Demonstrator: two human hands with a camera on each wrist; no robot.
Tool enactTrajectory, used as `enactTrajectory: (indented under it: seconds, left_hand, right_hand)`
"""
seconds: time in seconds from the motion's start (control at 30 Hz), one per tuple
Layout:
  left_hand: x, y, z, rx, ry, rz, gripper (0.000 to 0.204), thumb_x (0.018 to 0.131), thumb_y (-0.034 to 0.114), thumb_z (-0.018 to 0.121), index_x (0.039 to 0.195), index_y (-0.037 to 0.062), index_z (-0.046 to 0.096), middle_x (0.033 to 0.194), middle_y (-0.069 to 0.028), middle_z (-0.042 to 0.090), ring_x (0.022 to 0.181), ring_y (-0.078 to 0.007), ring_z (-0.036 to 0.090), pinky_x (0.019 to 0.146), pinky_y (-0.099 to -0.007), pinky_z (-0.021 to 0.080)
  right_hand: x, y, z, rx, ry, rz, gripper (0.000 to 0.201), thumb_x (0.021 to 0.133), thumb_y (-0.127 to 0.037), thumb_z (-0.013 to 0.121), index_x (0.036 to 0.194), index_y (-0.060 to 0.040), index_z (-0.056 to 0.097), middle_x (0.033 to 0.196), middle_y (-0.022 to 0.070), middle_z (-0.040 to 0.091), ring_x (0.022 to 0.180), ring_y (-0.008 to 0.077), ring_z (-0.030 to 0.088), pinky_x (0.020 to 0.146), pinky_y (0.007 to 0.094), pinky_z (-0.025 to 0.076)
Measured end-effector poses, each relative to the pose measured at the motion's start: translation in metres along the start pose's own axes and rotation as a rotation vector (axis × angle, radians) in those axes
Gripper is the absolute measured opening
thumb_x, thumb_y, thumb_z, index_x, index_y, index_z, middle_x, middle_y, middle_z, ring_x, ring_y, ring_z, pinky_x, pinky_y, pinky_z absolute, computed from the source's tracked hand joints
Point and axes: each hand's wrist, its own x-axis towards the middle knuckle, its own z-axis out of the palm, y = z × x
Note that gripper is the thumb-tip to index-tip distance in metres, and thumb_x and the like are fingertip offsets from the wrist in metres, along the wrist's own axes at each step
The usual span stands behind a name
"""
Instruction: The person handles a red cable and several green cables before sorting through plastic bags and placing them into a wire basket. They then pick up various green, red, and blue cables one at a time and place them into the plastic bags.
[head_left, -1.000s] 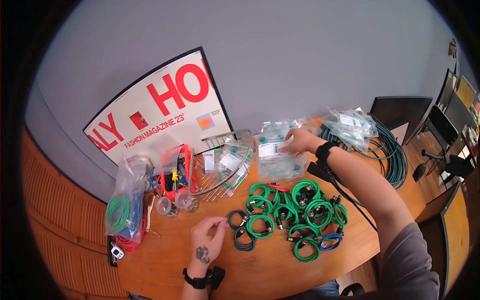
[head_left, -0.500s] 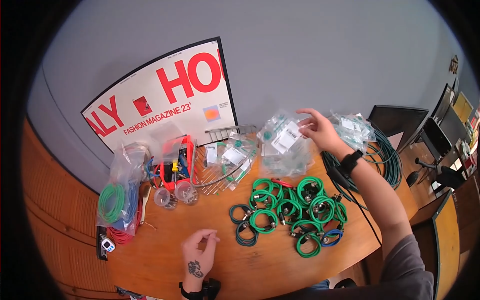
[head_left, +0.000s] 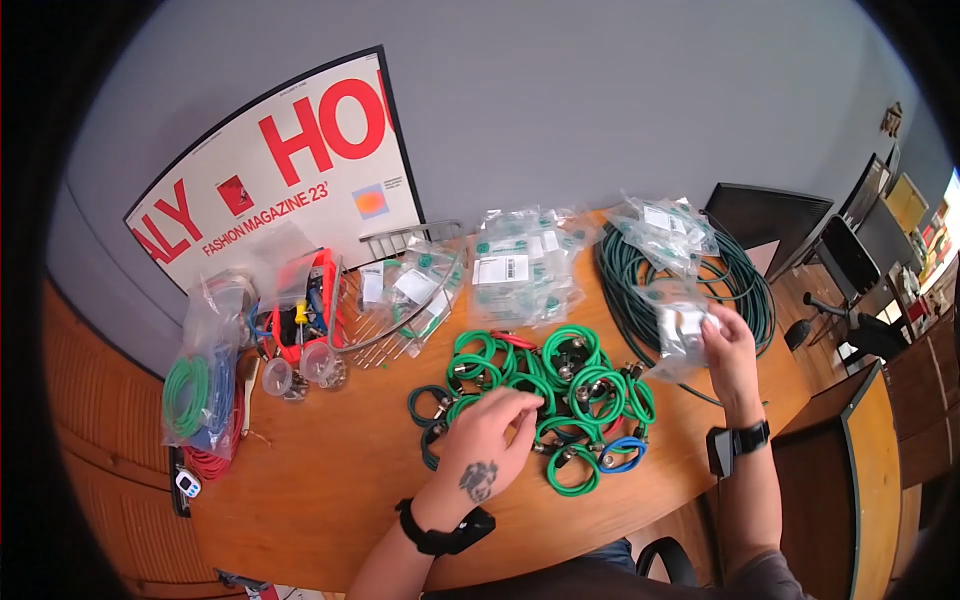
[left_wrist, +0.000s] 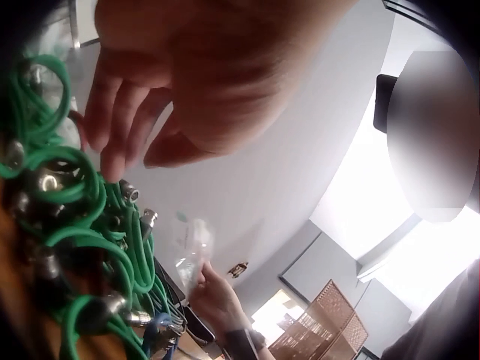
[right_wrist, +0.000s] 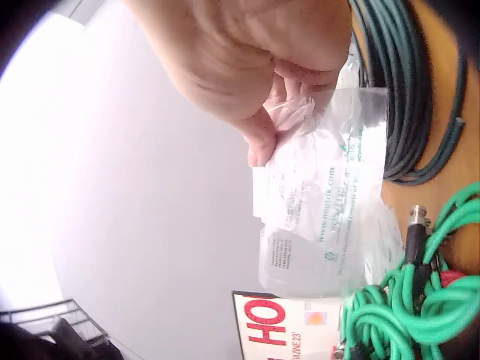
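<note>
The right hand (head_left: 732, 364) has swung from the stack of clear, green-printed plastic bags (head_left: 525, 292), pinching one clear, white-labelled plastic bag (head_left: 676, 345) at two o'clock from the looped green cables (head_left: 572, 396); it seems singled out. The left hand (head_left: 487, 450) has come over their eight-o'clock edge, relaxed, grasping nothing visible.

Left hand (head_left: 490, 440) loose, right hand (head_left: 733, 360) pinching

The left forearm (head_left: 392, 562) slants over the near edge of the surface (head_left: 300, 520), the hand palm down, its tattooed back uppermost, fingers bent loosely downward, thumb a little apart. The right forearm (head_left: 752, 512) points upward by the near right corner, thumb set opposite bent fingers.
</note>
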Motion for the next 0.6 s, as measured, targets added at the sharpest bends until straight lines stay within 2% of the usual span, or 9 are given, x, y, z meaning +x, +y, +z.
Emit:
enactTrajectory:
  seconds: [0.03, 0.1, 0.17, 0.2, 0.23, 0.33, 0.37, 0.43, 0.6]
  left_hand:
    - [0.009, 0.002, 0.005, -0.011, -0.008, -0.028, 0.015, 0.085, 0.003, 0.064, 0.099, 0.0037, 0.066, 0.089, -0.0105, 0.065, 0.073, -0.0257, 0.066, 0.062, -0.0341, 0.052]
    - [0.028, 0.001, 0.017, 0.034, 0.036, -0.072, 0.016, 0.086, 0.008, 0.065, 0.101, 0.004, 0.064, 0.092, -0.0115, 0.064, 0.073, -0.0284, 0.065, 0.063, -0.0373, 0.051]
    - [0.043, -0.015, 0.034, 0.146, 0.118, -0.047, 0.024, 0.087, 0.012, 0.068, 0.109, 0.002, 0.063, 0.091, -0.0114, 0.065, 0.066, -0.0213, 0.062, 0.058, -0.0321, 0.049]
    - [0.049, -0.017, 0.037, 0.293, 0.166, 0.034, 0.03, 0.085, 0.015, 0.07, 0.111, 0.0025, 0.062, 0.084, -0.0107, 0.065, 0.064, -0.0223, 0.062, 0.059, -0.0341, 0.049]
    - [0.053, -0.019, 0.042, 0.29, 0.16, 0.042, 0.03, 0.085, 0.015, 0.07, 0.111, 0.0025, 0.062, 0.084, -0.0107, 0.065, 0.064, -0.0223, 0.062, 0.059, -0.0341, 0.049]
    - [0.064, -0.021, 0.05, 0.163, 0.136, -0.186, 0.028, 0.082, 0.009, 0.071, 0.108, 0.0011, 0.064, 0.072, -0.0093, 0.065, 0.061, -0.019, 0.062, 0.059, -0.0327, 0.049]
    - [0.066, -0.035, 0.054, 0.05, 0.176, -0.183, 0.024, 0.082, 0.003, 0.07, 0.105, -0.0007, 0.065, 0.073, -0.007, 0.066, 0.063, -0.0141, 0.062, 0.059, -0.0287, 0.048]
    - [0.069, -0.021, 0.049, -0.126, 0.215, -0.245, 0.02, 0.084, -0.001, 0.068, 0.104, -0.002, 0.065, 0.073, -0.0038, 0.065, 0.064, -0.0098, 0.061, 0.058, -0.0242, 0.048]
    - [0.051, 0.006, 0.023, -0.244, 0.325, -0.128, 0.019, 0.087, 0.0, 0.066, 0.106, -0.0023, 0.065, 0.079, -0.004, 0.067, 0.065, -0.0079, 0.063, 0.057, -0.0205, 0.048]
  right_hand:
    - [-0.012, 0.0, -0.005, 0.091, 0.052, 0.016, 0.024, 0.093, -0.002, 0.061, 0.117, -0.0029, 0.058, 0.101, 0.0068, 0.067, 0.085, 0.0125, 0.064, 0.073, 0.025, 0.052]
    - [-0.038, -0.002, -0.015, 0.2, 0.013, 0.079, 0.021, 0.096, -0.004, 0.057, 0.117, -0.0035, 0.057, 0.101, 0.0076, 0.068, 0.086, 0.0152, 0.066, 0.073, 0.0277, 0.055]
    - [-0.058, 0.004, -0.021, 0.177, -0.028, 0.082, 0.02, 0.097, -0.006, 0.057, 0.117, -0.0037, 0.058, 0.104, 0.0094, 0.068, 0.091, 0.018, 0.068, 0.077, 0.0317, 0.057]
    - [-0.068, 0.008, -0.019, 0.231, -0.042, 0.086, 0.02, 0.096, -0.006, 0.057, 0.117, -0.0035, 0.059, 0.104, 0.0095, 0.069, 0.091, 0.0179, 0.068, 0.078, 0.0312, 0.057]
    - [-0.077, 0.011, -0.016, 0.285, -0.053, 0.093, 0.021, 0.096, -0.005, 0.058, 0.117, -0.0033, 0.059, 0.105, 0.0096, 0.069, 0.09, 0.0177, 0.068, 0.078, 0.0306, 0.057]
    - [-0.1, 0.009, 0.004, 0.292, -0.03, 0.135, 0.021, 0.093, -0.006, 0.063, 0.115, -0.0027, 0.062, 0.107, 0.0093, 0.069, 0.092, 0.0162, 0.068, 0.08, 0.0288, 0.056]
    - [-0.105, 0.015, 0.002, 0.272, -0.061, 0.16, 0.022, 0.094, -0.007, 0.063, 0.115, -0.0019, 0.062, 0.108, 0.0098, 0.069, 0.094, 0.0171, 0.067, 0.083, 0.0295, 0.055]
    - [-0.112, 0.017, 0.011, 0.302, -0.061, 0.185, 0.023, 0.094, -0.008, 0.064, 0.115, -0.0016, 0.064, 0.107, 0.009, 0.069, 0.094, 0.0165, 0.067, 0.084, 0.0304, 0.054]
    - [-0.122, 0.022, 0.02, 0.287, -0.089, 0.155, 0.026, 0.094, -0.009, 0.063, 0.119, -0.0004, 0.063, 0.109, 0.0116, 0.069, 0.094, 0.0179, 0.067, 0.083, 0.0302, 0.055]
